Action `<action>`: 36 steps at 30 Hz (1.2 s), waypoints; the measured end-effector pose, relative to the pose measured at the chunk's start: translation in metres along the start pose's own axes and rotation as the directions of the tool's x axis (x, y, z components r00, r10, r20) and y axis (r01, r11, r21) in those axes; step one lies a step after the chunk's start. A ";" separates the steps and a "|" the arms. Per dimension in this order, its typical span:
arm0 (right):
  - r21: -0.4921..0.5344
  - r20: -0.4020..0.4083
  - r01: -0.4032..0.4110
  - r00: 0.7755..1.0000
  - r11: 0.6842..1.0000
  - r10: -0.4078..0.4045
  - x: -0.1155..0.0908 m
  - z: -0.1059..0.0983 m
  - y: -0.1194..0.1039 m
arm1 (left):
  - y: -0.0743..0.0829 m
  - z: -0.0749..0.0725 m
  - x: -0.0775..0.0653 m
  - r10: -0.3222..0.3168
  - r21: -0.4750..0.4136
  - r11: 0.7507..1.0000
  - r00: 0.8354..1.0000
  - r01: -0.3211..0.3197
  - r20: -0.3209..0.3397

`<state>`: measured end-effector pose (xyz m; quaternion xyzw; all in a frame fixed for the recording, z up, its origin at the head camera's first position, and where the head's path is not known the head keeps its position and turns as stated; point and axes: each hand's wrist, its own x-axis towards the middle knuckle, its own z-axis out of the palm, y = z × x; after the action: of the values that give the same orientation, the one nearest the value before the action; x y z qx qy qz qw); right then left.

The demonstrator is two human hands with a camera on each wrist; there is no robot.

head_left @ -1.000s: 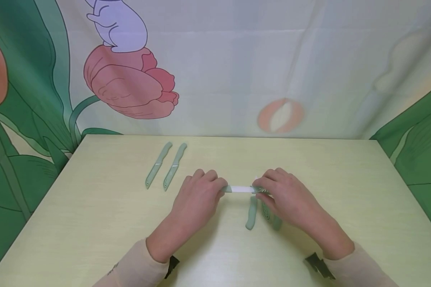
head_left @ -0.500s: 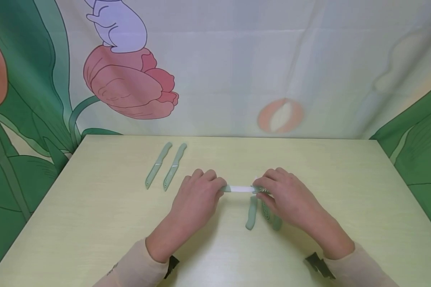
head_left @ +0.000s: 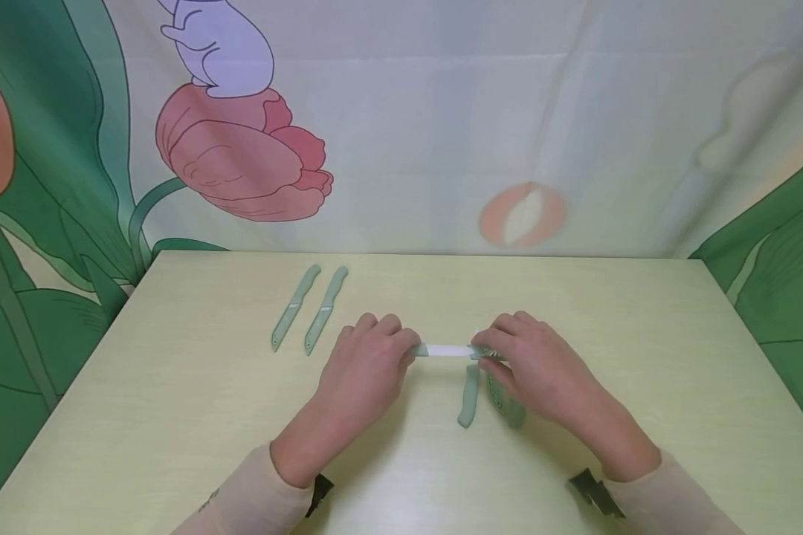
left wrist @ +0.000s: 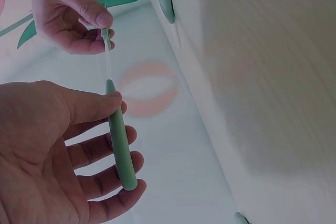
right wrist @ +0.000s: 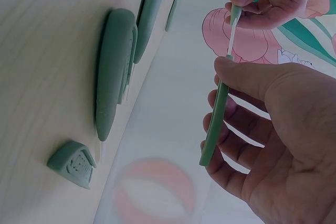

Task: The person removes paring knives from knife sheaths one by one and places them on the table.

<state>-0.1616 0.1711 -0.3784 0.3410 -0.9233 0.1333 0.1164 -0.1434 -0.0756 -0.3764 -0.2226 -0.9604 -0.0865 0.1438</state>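
Above the table, my left hand [head_left: 364, 371] pinches the green handle [left wrist: 121, 145] of a small knife between thumb and fingers. Its pale blade [head_left: 448, 351] spans the gap to my right hand [head_left: 538, 364]. That hand pinches the knife's green sheath [right wrist: 214, 124], which has a cut-out pattern, and the blade's far end enters it or lies against it; I cannot tell how deep. On the table below my right hand lie a green knife handle [head_left: 468, 397], a patterned green sheath [head_left: 496, 392] and another green handle [head_left: 517, 414], partly hidden by the hand.
Two sheathed green knives [head_left: 296, 308] [head_left: 326, 310] lie side by side at the table's back left. The pale table [head_left: 609, 312] ends at a printed curtain [head_left: 401, 148] behind it.
My left hand has shifted very slightly left and away with the handle, so a little more blade shows. The right hand and the things on the table look the same.
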 end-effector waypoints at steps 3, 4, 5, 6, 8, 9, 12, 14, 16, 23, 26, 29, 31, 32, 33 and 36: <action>0.002 -0.005 0.001 1.000 1.000 -0.001 0.000 0.000 0.001 | -0.001 0.000 0.000 0.003 0.006 1.000 1.000 -0.003 -0.005; 0.002 -0.005 0.001 1.000 1.000 -0.001 -0.001 0.001 0.001 | -0.001 -0.001 0.000 0.004 0.008 1.000 1.000 -0.004 -0.006; 0.002 -0.006 0.002 1.000 1.000 -0.002 -0.001 0.001 0.001 | -0.001 -0.001 0.000 0.005 0.010 1.000 1.000 -0.005 -0.008; 0.003 -0.008 0.003 1.000 1.000 -0.003 -0.001 0.001 0.001 | -0.002 -0.001 0.000 0.007 0.012 1.000 1.000 -0.007 -0.010; 0.003 -0.009 0.005 1.000 1.000 -0.005 -0.001 0.001 0.001 | -0.002 0.000 0.000 0.007 0.017 1.000 1.000 -0.007 -0.009; 0.002 -0.009 0.006 1.000 1.000 -0.006 -0.001 0.001 0.001 | -0.002 0.000 0.001 0.008 0.018 1.000 1.000 -0.008 -0.008; -0.002 -0.008 0.005 1.000 1.000 -0.005 0.000 0.001 0.002 | -0.002 -0.001 0.001 0.006 0.015 1.000 1.000 -0.006 -0.006; -0.005 -0.005 0.002 1.000 1.000 -0.002 0.000 0.001 0.002 | -0.003 -0.002 0.001 0.003 0.014 1.000 1.000 -0.003 -0.006; -0.008 0.000 -0.003 1.000 1.000 0.003 0.000 0.000 0.002 | -0.003 -0.002 0.001 -0.002 0.013 1.000 1.000 0.002 -0.007; -0.012 0.016 -0.017 1.000 1.000 0.018 -0.001 0.000 0.003 | -0.004 -0.003 0.001 -0.009 0.007 1.000 1.000 0.009 -0.006; -0.013 0.019 -0.019 1.000 1.000 0.019 -0.001 -0.001 0.003 | -0.005 -0.004 0.001 -0.012 0.010 1.000 1.000 0.012 -0.004; -0.011 0.016 -0.020 1.000 1.000 0.020 -0.001 -0.001 0.004 | -0.005 -0.004 0.001 -0.021 0.005 1.000 1.000 0.021 -0.002; -0.007 0.014 -0.020 1.000 1.000 0.020 -0.001 -0.001 0.004 | -0.006 -0.004 0.001 -0.029 -0.002 1.000 1.000 0.029 -0.001; -0.006 0.013 -0.021 1.000 1.000 0.021 -0.001 -0.001 0.004 | -0.006 -0.004 0.001 -0.032 -0.005 0.999 0.999 0.032 0.000; -0.005 0.013 -0.023 1.000 1.000 0.023 -0.001 -0.001 0.004 | -0.006 -0.004 0.001 -0.034 -0.007 0.999 0.999 0.034 0.001; -0.006 0.014 -0.027 1.000 1.000 0.027 -0.001 -0.001 0.004 | -0.007 -0.004 0.001 -0.039 -0.016 0.999 0.999 0.039 -0.001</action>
<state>-0.1636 0.1754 -0.3781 0.3290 -0.9290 0.1298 0.1089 -0.1467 -0.0820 -0.3730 -0.2048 -0.9638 -0.0972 0.1406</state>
